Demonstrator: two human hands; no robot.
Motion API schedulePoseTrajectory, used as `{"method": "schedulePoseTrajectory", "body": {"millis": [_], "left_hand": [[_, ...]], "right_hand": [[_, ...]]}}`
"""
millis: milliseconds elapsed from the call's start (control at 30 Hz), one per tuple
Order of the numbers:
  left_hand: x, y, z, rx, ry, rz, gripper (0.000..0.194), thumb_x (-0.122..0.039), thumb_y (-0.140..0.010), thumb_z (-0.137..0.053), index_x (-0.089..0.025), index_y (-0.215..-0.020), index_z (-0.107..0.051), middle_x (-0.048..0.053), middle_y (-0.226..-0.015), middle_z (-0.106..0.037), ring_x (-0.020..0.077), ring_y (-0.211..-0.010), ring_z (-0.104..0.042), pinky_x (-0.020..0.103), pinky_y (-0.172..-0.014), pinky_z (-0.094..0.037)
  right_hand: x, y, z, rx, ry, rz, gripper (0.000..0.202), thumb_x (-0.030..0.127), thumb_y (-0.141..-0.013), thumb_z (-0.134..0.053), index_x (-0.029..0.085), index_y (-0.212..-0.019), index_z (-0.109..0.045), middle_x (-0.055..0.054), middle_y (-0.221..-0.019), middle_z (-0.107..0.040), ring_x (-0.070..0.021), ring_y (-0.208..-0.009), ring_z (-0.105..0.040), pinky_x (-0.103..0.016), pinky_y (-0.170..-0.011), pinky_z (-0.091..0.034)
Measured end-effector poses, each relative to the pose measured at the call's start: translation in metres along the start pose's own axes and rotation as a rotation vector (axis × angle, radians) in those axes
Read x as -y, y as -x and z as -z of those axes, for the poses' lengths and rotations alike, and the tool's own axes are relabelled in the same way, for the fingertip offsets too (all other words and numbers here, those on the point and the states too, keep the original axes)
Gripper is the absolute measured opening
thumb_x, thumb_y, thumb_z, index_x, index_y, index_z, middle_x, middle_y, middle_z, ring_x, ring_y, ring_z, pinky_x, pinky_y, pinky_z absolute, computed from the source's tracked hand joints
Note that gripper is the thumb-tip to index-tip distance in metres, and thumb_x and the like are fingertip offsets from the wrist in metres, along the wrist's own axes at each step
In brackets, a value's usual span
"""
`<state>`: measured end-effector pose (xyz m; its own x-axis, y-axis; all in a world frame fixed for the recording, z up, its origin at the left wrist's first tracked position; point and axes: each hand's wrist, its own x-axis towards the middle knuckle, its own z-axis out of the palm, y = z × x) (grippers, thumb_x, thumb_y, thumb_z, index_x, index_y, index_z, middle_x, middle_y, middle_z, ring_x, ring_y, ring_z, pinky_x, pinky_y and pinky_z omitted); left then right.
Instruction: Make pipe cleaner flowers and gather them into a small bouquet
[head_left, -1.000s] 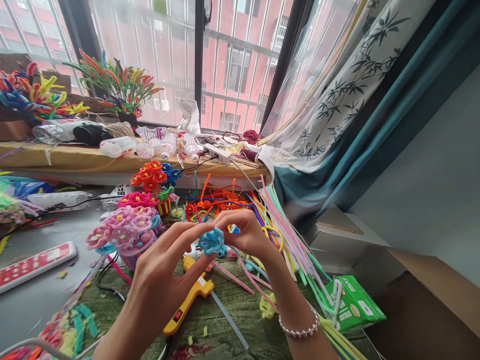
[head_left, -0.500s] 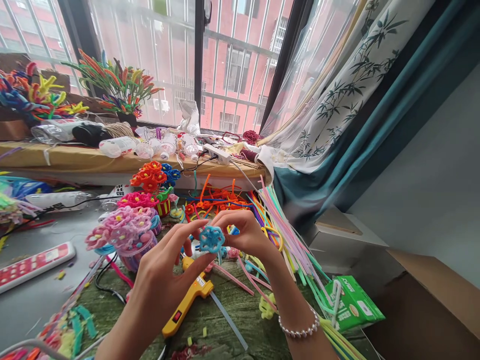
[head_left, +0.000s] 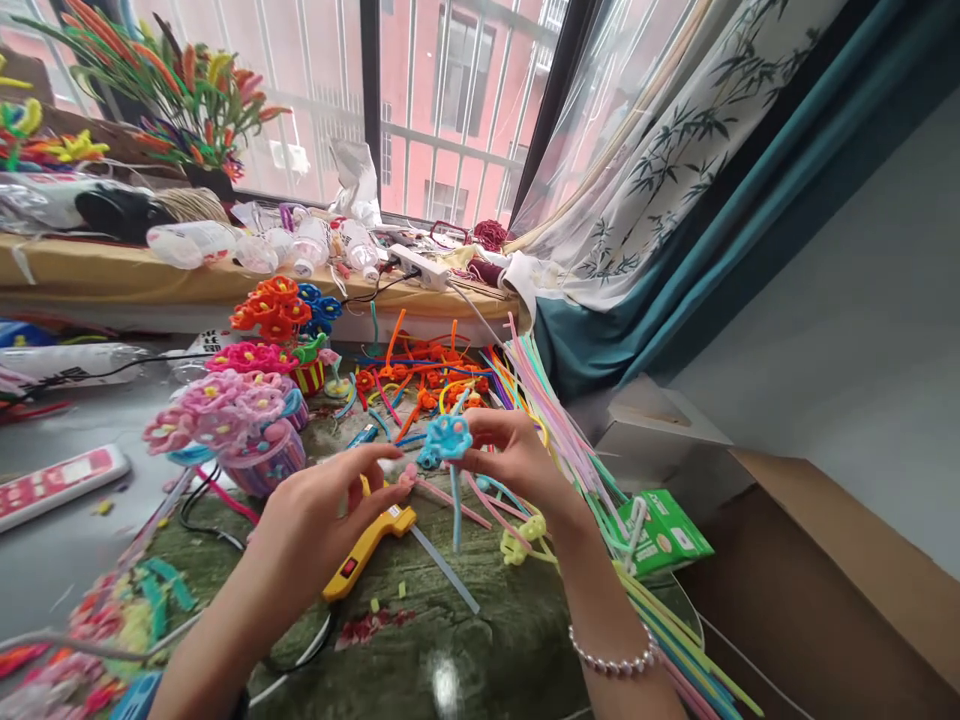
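My right hand point(head_left: 514, 460) pinches a light-blue pipe-cleaner flower point(head_left: 448, 437) between thumb and fingers. A blue stem point(head_left: 457, 510) hangs straight down below the flower. Just left of it, my left hand point(head_left: 322, 510) is open, thumb and forefinger apart, not touching the flower. Under that hand lies a yellow hot glue gun point(head_left: 360, 560) with a clear glue stick point(head_left: 446, 570) sticking out. On the table near my right wrist sits a pale-yellow pipe-cleaner piece point(head_left: 523, 540).
Pink pipe-cleaner flowers point(head_left: 240, 405) in a pot stand left, orange ones point(head_left: 271, 308) behind. Loose pipe cleaners point(head_left: 555, 430) run along the right side beside a green packet point(head_left: 664, 532) and an open cardboard box point(head_left: 840, 540). A power strip point(head_left: 417, 266) lies on the windowsill.
My left hand has let go of the blue flower. The flower, now held only in my right hand, has turned sideways with its stem hanging down. The view has shifted.
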<state>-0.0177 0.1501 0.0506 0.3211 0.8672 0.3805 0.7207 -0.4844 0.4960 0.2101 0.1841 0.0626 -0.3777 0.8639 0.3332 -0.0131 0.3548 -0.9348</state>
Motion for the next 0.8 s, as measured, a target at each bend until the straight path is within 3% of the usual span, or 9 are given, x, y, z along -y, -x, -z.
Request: {"method": "schedulePoseTrajectory", "body": {"millis": [133,300,533,700,800], "left_hand": [[-0.006,0.007,-0.011,0.406,-0.191,0.034,0.017,-0.034,-0.091,-0.052,-0.027,-0.085,-0.066,-0.003,-0.089,-0.07,0.0156,-0.081,-0.065,0.025,-0.068,-0.042],[-0.015,0.014,-0.028,0.59,-0.26,-0.04,0.014,-0.015,-0.081,-0.056,-0.023,-0.073,-0.064,-0.001,-0.081,-0.069,0.0202,-0.078,-0.065,0.031,-0.071,-0.043],[-0.013,0.018,-0.038,0.643,-0.299,-0.092,0.019,-0.008,-0.08,-0.051,-0.021,-0.073,-0.063,0.003,-0.085,-0.067,0.0224,-0.083,-0.064,0.034,-0.075,-0.046],[-0.015,0.018,-0.046,0.59,-0.308,-0.1,0.023,-0.007,-0.084,-0.049,-0.019,-0.068,-0.06,0.005,-0.081,-0.066,0.0219,-0.076,-0.063,0.032,-0.067,-0.046],[-0.015,0.02,-0.048,0.524,-0.289,-0.103,0.023,-0.008,-0.085,-0.048,-0.019,-0.069,-0.06,0.004,-0.08,-0.067,0.0215,-0.074,-0.063,0.032,-0.068,-0.048]], "right_hand": [[-0.021,0.017,0.006,-0.025,-0.072,-0.224,0.034,0.046,-0.066,-0.082,0.015,-0.069,-0.068,0.002,-0.066,-0.058,-0.0104,-0.061,-0.05,-0.024,-0.057,-0.038],[-0.048,0.023,0.009,0.08,-0.11,-0.311,0.031,0.044,-0.07,-0.079,0.015,-0.076,-0.069,0.004,-0.064,-0.056,-0.0086,-0.057,-0.047,-0.023,-0.054,-0.035],[-0.054,0.025,0.006,0.15,-0.159,-0.332,0.029,0.041,-0.073,-0.078,0.014,-0.071,-0.068,0.003,-0.066,-0.054,-0.0099,-0.061,-0.05,-0.024,-0.058,-0.037],[-0.048,0.029,-0.001,0.143,-0.201,-0.366,0.028,0.043,-0.074,-0.077,0.016,-0.077,-0.069,0.004,-0.065,-0.052,-0.0087,-0.057,-0.044,-0.022,-0.052,-0.034],[-0.045,0.03,-0.005,0.117,-0.212,-0.327,0.025,0.042,-0.08,-0.073,0.017,-0.084,-0.07,0.002,-0.071,-0.058,-0.0103,-0.064,-0.051,-0.023,-0.06,-0.04]]}}
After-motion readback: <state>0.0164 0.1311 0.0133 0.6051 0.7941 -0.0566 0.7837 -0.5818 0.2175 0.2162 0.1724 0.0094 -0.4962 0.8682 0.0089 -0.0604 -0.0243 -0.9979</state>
